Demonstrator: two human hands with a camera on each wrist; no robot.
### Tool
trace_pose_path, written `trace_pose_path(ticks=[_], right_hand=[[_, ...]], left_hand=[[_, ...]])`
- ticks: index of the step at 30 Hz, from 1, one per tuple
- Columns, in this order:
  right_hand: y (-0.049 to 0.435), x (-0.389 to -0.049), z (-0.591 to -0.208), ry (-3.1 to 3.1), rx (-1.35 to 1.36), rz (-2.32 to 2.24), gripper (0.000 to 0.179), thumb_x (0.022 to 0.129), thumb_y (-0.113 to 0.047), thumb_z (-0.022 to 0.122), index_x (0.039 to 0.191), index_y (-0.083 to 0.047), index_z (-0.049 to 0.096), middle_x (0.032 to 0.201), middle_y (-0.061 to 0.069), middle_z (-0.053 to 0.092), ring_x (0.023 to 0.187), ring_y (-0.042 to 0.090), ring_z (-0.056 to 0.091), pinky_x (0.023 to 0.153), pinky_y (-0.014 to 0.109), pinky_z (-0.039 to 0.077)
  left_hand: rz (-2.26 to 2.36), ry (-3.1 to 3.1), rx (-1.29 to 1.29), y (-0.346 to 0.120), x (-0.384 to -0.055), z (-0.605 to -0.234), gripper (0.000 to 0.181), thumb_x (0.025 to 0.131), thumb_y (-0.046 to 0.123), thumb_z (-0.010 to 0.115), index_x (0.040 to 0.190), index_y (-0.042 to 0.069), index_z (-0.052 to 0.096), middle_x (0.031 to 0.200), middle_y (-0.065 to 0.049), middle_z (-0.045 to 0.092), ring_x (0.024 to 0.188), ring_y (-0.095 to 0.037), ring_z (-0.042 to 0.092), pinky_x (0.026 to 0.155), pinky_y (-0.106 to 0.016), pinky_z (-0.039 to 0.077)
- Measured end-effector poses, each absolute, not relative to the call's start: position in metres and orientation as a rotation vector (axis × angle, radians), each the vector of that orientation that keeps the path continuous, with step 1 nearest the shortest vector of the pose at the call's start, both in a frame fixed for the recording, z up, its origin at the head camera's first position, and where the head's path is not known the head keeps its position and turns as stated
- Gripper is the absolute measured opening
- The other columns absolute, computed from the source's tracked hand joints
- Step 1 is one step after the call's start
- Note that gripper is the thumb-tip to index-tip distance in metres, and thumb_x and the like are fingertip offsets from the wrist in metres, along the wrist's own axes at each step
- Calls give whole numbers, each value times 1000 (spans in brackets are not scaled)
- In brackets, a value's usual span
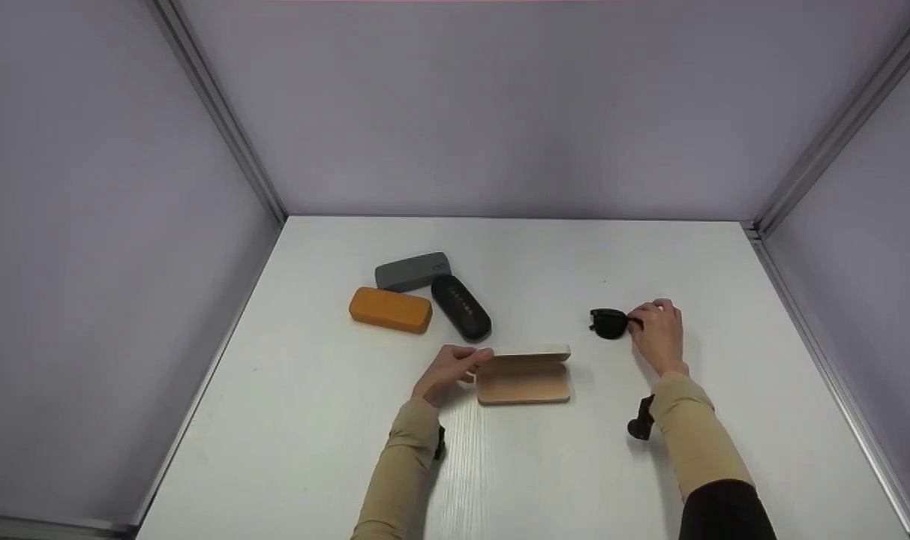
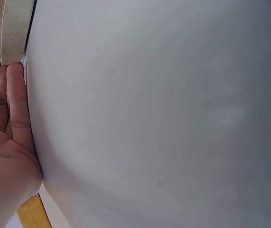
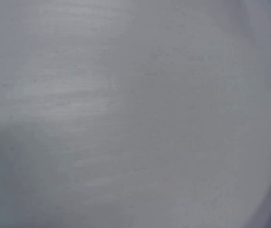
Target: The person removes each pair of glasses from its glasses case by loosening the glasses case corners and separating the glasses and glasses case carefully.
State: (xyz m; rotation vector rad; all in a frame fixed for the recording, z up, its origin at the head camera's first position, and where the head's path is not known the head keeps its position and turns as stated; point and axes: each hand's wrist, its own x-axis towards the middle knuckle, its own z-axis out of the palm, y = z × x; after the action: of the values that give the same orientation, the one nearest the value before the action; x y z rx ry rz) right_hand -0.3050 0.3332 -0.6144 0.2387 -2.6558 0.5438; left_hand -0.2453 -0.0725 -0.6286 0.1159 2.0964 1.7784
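Note:
Near the table's middle, an eyeglass case with a whitish outside and a tan inside stands with its lid raised. My left hand holds the left end of this case, the thumb at the lid's edge. In the left wrist view, the outer fingers of that hand reach the case's pale end. Over on the right, my right hand pinches a pair of dark sunglasses by one side, and the lenses point left. The right wrist view shows only the white tabletop.
Behind the left hand lie three closed glasses cases: an orange one, a grey one and a black one. They sit close together on the white table. Grey panels enclose the back and sides.

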Motion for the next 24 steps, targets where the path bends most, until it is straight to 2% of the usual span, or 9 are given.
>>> trace_pose_path(ticks=[6, 13, 18, 24], right_hand=[[331, -306, -617, -2696, 215, 493, 10, 85, 0, 74, 94, 3, 77, 104, 22, 74, 114, 44, 54, 98, 59, 41], [330, -306, -616, -2697, 235, 507, 17, 88, 0, 72, 103, 3, 77, 109, 20, 75, 119, 44, 53, 101, 59, 39], [332, -307, -614, -2658, 248, 588, 23, 85, 4, 72, 107, 1, 76, 111, 19, 75, 122, 44, 53, 103, 59, 37], [331, -303, -609, -2616, 225, 573, 22, 83, 5, 73, 105, 3, 76, 109, 20, 75, 123, 44, 53, 104, 60, 37]], left_hand=[[1789, 2086, 114, -73, -243, -629, 50, 91, 52, 70, 102, 3, 76, 96, -3, 69, 87, -15, 62, 79, -31, 55], [1792, 2076, 122, -74, -243, -628, 48, 93, 49, 68, 109, 5, 76, 110, -12, 73, 93, -18, 62, 85, -36, 56], [1779, 2088, 107, -72, -243, -626, 49, 92, 50, 69, 108, 4, 76, 107, -11, 72, 93, -18, 63, 85, -36, 56], [1771, 2085, 97, -70, -243, -625, 49, 91, 51, 70, 107, 5, 76, 104, -8, 72, 91, -17, 63, 83, -33, 56]])
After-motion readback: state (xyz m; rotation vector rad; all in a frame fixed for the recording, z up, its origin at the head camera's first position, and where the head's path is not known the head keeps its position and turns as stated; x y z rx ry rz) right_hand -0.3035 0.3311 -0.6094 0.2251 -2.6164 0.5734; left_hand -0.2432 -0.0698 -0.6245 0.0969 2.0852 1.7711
